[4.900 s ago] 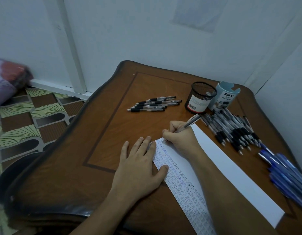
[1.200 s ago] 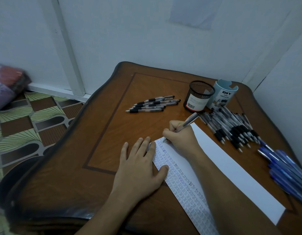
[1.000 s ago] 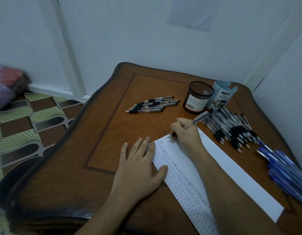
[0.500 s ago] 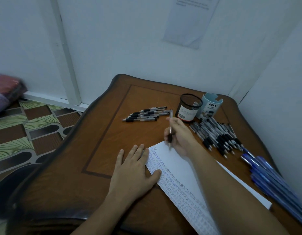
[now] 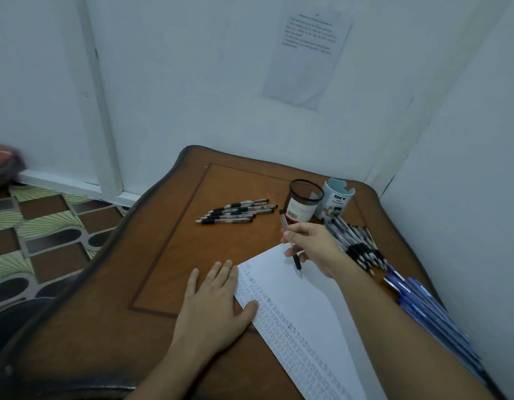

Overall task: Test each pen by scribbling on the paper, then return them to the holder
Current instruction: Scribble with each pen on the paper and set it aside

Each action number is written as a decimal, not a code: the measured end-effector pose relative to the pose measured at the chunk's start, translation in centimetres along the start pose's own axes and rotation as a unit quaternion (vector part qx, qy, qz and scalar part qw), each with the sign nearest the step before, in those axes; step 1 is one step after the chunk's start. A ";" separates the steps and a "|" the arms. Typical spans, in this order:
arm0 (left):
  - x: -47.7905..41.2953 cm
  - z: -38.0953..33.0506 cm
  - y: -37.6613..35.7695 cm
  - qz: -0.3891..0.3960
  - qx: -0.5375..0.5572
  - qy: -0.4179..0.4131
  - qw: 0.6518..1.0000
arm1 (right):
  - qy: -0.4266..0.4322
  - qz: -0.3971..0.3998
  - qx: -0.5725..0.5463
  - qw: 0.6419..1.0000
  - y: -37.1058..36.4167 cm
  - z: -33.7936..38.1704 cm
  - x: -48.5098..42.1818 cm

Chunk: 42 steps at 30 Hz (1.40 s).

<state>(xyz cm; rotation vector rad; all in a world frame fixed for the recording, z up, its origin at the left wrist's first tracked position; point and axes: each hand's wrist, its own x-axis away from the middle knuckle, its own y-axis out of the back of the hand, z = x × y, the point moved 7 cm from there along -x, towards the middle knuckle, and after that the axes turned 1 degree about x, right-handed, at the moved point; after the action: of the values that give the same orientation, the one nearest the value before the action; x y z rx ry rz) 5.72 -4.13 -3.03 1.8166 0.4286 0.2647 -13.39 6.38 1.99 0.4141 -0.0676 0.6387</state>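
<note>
My right hand [image 5: 315,249] holds a black-grip pen [image 5: 290,245] lifted over the top end of the white paper [image 5: 307,307], tip pointing down and toward me. My left hand [image 5: 215,304] lies flat, fingers apart, on the paper's left edge beside rows of blue scribbles. A small row of black-grip pens [image 5: 235,215] lies on the table beyond my hands. A black mesh holder [image 5: 303,204] and a pale blue holder [image 5: 336,199] stand at the back right. A heap of black-grip pens [image 5: 354,243] lies to the right of my right hand.
Several blue pens [image 5: 423,307] lie along the right side of the brown wooden table [image 5: 163,255], close to the white wall. A printed sheet [image 5: 305,53] is stuck on the wall behind. Patterned floor tiles [image 5: 48,235] show on the left.
My right hand stopped writing, lifted the pen off the paper and turned it upright, moving right. My view tilted up. My left hand stayed flat on the paper.
</note>
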 end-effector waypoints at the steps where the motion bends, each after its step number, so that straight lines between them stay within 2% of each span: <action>1: 0.0 0.0 0.1 -0.002 0.000 0.000 1.000 | -0.001 -0.024 0.019 1.000 0.7 -0.2 -0.1; 4: 0.1 0.0 0.0 -0.009 0.007 -0.001 1.000 | 0.004 -0.106 0.101 0.989 3.9 -0.6 -0.2; 6: 0.0 0.0 0.1 -0.016 0.013 -0.003 1.000 | 0.019 -0.173 0.176 0.969 6.5 -0.3 -0.2; 10: 0.0 -0.1 0.1 -0.025 0.014 -0.006 1.000 | 0.020 -0.265 0.253 0.930 10.4 -0.1 -0.3; 12: 0.0 -0.1 0.0 -0.036 0.020 -0.009 0.999 | 0.018 -0.268 0.304 0.914 11.2 -0.4 -0.8; 16: -0.1 0.1 -0.4 -0.046 0.014 -0.009 0.999 | -0.022 -0.216 0.385 0.897 11.0 -2.0 -1.7; 19: 0.0 -0.1 0.0 -0.050 0.017 -0.014 0.999 | 0.058 -0.249 0.467 0.846 9.3 -0.5 -1.7; 20: 0.0 -0.1 -0.2 -0.041 0.015 -0.015 0.999 | 0.097 -0.231 0.484 0.838 7.8 0.1 -1.9; 21: 0.0 -0.1 0.0 -0.035 0.013 -0.014 0.999 | 0.129 -0.190 0.484 0.844 5.9 0.5 -2.2; 23: -0.1 0.0 0.1 -0.027 0.009 -0.012 1.000 | 0.159 -0.091 0.441 0.879 1.9 0.9 -3.0; 26: 0.0 0.0 0.0 -0.026 0.021 -0.005 0.999 | 0.169 -0.017 0.357 0.918 -3.1 1.9 -4.1; 29: 0.0 0.2 -0.1 -0.023 0.012 -0.003 1.000 | 0.166 0.011 0.332 0.928 -6.5 2.4 -5.8; 31: 0.0 0.2 0.0 -0.021 0.012 -0.002 1.000 | 0.163 0.011 0.360 0.919 -7.7 2.4 -6.8; 34: -0.1 0.1 0.0 -0.017 0.008 -0.003 1.000 | 0.163 0.000 0.398 0.903 -8.1 2.2 -7.4; 38: 0.0 0.1 -0.1 -0.019 0.007 -0.004 1.000 | 0.156 0.004 0.395 0.905 -7.6 2.0 -7.0; 40: 0.0 0.0 0.0 -0.018 0.008 -0.005 1.000 | 0.151 0.013 0.371 0.916 -6.8 2.1 -6.5; 42: 0.0 0.0 0.0 -0.015 0.011 -0.006 1.000 | 0.132 0.016 0.272 0.953 -5.4 2.3 -5.6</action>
<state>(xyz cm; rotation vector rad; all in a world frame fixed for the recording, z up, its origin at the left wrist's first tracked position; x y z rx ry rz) 5.70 -4.11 -3.04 1.8304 0.4511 0.2282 -14.53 -1.64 1.14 0.8566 0.3658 0.7380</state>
